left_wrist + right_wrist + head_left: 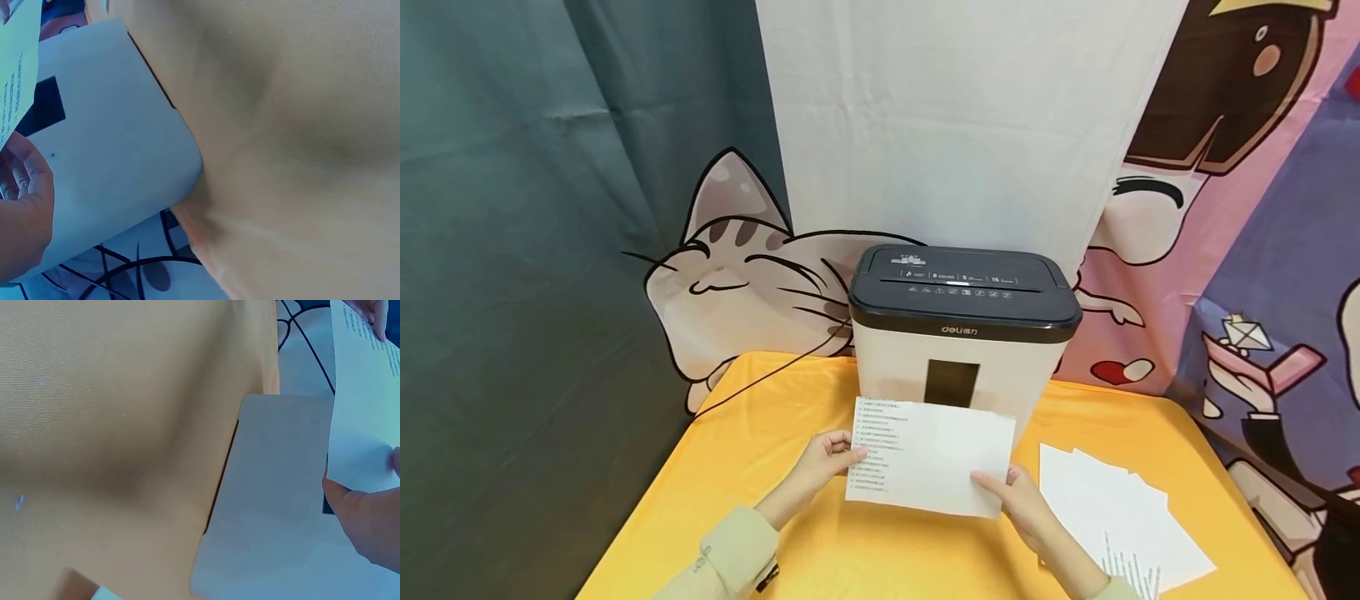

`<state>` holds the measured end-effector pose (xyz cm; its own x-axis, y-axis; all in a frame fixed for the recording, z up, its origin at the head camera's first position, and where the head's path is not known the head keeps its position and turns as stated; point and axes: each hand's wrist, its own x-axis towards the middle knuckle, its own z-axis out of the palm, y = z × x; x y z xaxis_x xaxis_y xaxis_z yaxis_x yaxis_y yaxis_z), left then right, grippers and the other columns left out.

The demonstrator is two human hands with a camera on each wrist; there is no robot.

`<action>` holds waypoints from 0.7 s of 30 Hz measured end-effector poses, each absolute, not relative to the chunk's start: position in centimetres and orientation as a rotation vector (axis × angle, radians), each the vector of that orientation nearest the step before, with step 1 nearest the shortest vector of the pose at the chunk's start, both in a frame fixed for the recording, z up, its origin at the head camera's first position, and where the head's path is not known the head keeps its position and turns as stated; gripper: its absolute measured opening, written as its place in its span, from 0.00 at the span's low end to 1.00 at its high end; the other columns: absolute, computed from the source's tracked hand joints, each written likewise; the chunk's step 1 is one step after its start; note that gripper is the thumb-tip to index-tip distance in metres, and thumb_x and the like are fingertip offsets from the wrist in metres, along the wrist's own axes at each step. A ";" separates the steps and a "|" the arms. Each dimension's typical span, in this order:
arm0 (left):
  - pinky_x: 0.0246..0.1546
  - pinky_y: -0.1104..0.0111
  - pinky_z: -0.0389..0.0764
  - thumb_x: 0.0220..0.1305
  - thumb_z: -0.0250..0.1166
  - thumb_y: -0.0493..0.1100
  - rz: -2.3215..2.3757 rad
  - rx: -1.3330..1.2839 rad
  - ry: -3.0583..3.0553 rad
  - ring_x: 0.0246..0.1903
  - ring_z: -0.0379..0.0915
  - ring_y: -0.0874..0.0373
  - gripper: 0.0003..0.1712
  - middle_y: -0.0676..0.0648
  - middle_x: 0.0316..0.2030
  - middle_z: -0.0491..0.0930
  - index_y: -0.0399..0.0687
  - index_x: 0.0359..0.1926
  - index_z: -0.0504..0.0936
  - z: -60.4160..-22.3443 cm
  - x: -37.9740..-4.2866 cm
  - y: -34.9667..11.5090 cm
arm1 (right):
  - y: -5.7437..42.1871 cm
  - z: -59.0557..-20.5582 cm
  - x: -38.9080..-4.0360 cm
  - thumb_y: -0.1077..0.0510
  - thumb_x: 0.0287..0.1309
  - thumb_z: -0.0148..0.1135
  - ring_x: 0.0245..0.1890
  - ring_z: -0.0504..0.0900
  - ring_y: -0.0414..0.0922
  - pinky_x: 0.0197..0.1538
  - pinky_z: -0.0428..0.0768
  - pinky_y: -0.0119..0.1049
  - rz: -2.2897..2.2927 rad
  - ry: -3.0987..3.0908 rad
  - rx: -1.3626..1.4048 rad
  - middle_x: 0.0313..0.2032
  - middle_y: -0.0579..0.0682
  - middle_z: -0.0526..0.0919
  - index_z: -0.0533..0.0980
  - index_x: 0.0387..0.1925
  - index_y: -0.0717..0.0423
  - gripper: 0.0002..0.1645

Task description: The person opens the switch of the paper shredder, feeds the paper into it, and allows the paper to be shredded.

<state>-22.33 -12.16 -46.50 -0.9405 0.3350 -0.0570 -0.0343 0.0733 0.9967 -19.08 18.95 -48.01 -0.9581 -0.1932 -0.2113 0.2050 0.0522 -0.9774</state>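
Observation:
Both hands hold one sheet of paper (932,458) in front of the paper shredder (880,367), lines of print along its left side. My left hand (820,467) pinches the left edge, thumb on the printed face. At the right edge my right hand (1022,500) pinches the sheet the same way, its thumb over the blank part. The shredder has a dark top with a narrow feed slot (962,286) and a white body with a dark window (952,383). In the right wrist view, the sheet (365,419) overlaps the shredder's body (269,487).
Several loose sheets (1120,517) lie overlapped on the yellow tablecloth (700,508), right of the shredder. A black cord (767,375) runs left from the shredder across the cloth. Behind stands a printed cartoon backdrop (970,125). Small white scraps (19,501) dot the cloth.

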 end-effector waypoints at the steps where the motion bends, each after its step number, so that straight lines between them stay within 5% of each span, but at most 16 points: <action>1: 0.33 0.72 0.80 0.63 0.62 0.38 1.939 0.311 2.084 0.30 0.79 0.66 0.15 0.54 0.29 0.82 0.25 0.42 0.74 -46.3 -22.3 -12.1 | 19.0 -47.9 -19.1 0.56 0.63 0.57 0.42 0.82 0.36 0.48 0.79 0.35 -1.986 2.052 0.019 0.41 0.37 0.83 0.68 0.55 0.69 0.25; 21: 0.32 0.68 0.82 0.62 0.62 0.38 1.859 0.522 2.146 0.30 0.80 0.65 0.15 0.40 0.36 0.84 0.25 0.42 0.76 -41.5 -22.8 -11.4 | 20.0 -44.4 -19.2 0.58 0.62 0.57 0.39 0.82 0.35 0.44 0.80 0.33 -2.035 2.133 0.028 0.35 0.34 0.84 0.75 0.46 0.58 0.12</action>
<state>-22.77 -11.43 -41.48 -0.9033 0.4269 0.0421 0.1025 0.1194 0.9875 -19.17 19.99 -44.44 -0.9812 -0.1189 -0.1521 0.1464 0.0559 -0.9876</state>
